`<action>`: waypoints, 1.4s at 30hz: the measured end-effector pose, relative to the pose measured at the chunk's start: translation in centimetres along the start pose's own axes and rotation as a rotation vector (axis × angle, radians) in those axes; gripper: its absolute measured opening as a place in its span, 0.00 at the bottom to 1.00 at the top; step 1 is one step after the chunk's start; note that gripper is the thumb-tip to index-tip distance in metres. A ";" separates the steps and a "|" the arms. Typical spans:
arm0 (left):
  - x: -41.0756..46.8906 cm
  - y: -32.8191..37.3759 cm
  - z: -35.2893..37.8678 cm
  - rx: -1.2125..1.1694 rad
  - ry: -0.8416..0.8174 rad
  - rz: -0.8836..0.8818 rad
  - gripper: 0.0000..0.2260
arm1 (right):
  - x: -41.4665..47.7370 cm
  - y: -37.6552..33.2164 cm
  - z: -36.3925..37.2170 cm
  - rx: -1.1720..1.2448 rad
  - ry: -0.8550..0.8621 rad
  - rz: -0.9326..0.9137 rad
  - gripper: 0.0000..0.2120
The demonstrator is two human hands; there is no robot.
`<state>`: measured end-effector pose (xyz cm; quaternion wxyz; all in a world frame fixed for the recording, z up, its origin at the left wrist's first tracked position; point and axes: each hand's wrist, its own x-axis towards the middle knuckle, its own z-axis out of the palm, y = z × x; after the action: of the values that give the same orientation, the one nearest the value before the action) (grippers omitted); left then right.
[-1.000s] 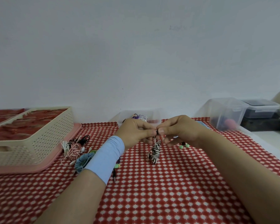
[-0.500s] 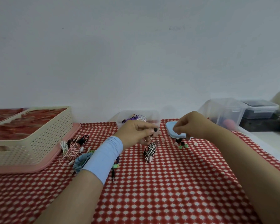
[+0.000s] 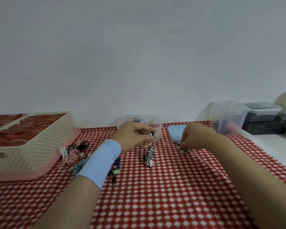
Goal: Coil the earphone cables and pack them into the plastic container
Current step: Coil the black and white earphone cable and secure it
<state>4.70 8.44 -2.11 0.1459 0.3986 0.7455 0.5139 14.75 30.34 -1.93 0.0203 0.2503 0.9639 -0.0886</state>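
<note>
My left hand (image 3: 135,137) pinches a black earbud of the black-and-white striped earphone; its coiled bundle (image 3: 149,155) hangs down onto the checked cloth. Behind that hand stands the small clear plastic container (image 3: 157,123) with a purple cable inside. My right hand (image 3: 192,136) is down on the cloth to the right, fingertips curled on small ear tips (image 3: 185,150); whether it grips one is hidden. A tangle of pink, white and black earphones (image 3: 73,153) lies left of my wrist, and a green-tipped earphone (image 3: 115,171) lies beside my forearm.
A cream perforated basket (image 3: 31,146) on a pink tray sits at the left. A light blue lid (image 3: 176,132) lies by the container. Clear lidded boxes (image 3: 228,118) and a dark box (image 3: 262,113) stand at the back right on a white ledge.
My right hand has let go of the earbud and moved right and down to the ear tips on the cloth. My left hand keeps hold of the striped earphone.
</note>
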 end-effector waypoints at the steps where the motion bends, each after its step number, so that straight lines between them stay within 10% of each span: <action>1: 0.0 0.0 -0.1 0.024 0.018 0.000 0.11 | 0.0 0.0 -0.1 0.029 0.018 -0.010 0.12; 17: 0.2 -0.5 -2.6 0.816 -0.195 -0.266 0.13 | -2.0 -3.7 1.2 0.665 -0.069 -0.312 0.04; 23: 0.5 1.8 -1.4 0.676 -0.159 -0.065 0.04 | -1.8 -3.1 1.2 0.707 -0.086 -0.277 0.03; 35: 0.2 -0.3 -0.8 0.795 -0.354 -0.208 0.09 | -2.0 -3.3 1.1 0.899 -0.130 -0.243 0.04; 42: 0.2 0.4 -1.8 0.420 -0.112 -0.109 0.07 | -2.3 -3.2 0.5 1.052 -0.081 -0.235 0.05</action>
<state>3.55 7.48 -0.96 0.1286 0.4071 0.8473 0.3159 15.15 26.40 -1.71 -0.0806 0.1137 0.8092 -0.5708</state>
